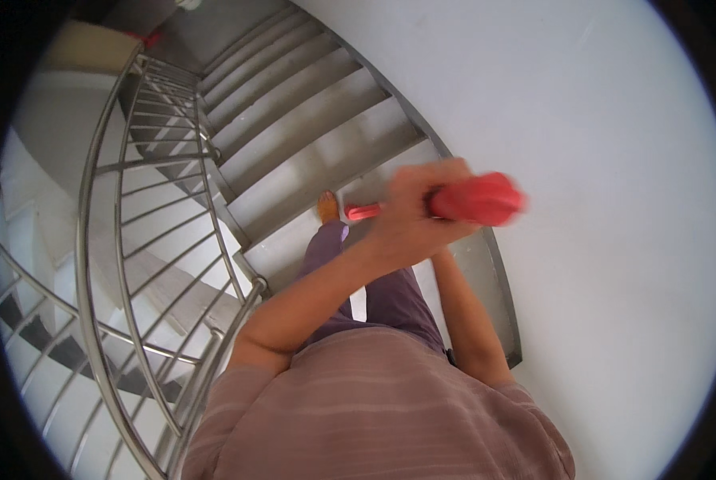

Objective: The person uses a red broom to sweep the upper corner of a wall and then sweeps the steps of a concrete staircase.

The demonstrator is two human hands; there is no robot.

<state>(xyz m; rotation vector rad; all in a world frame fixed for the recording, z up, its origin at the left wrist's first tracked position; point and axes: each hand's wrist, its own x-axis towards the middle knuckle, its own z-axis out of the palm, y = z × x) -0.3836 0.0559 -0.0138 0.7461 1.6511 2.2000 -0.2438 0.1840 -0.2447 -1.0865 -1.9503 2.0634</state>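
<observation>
Head view: left hand (pixel 406 220) around blurred red implement (pixel 482 198)

What carries everything is a grey staircase (pixel 294 172), placed to the right of the metal railing (pixel 90 240). Its steps go one after another alongside the railing. On one step, to the right of the railing, a foot (pixel 328 208) is resting. Farther from the railing, a red piece (pixel 363 211) appears; I cannot tell if it touches the step.

Red handle (pixel 481 199), striped brownish shirt (pixel 374 392)
</observation>
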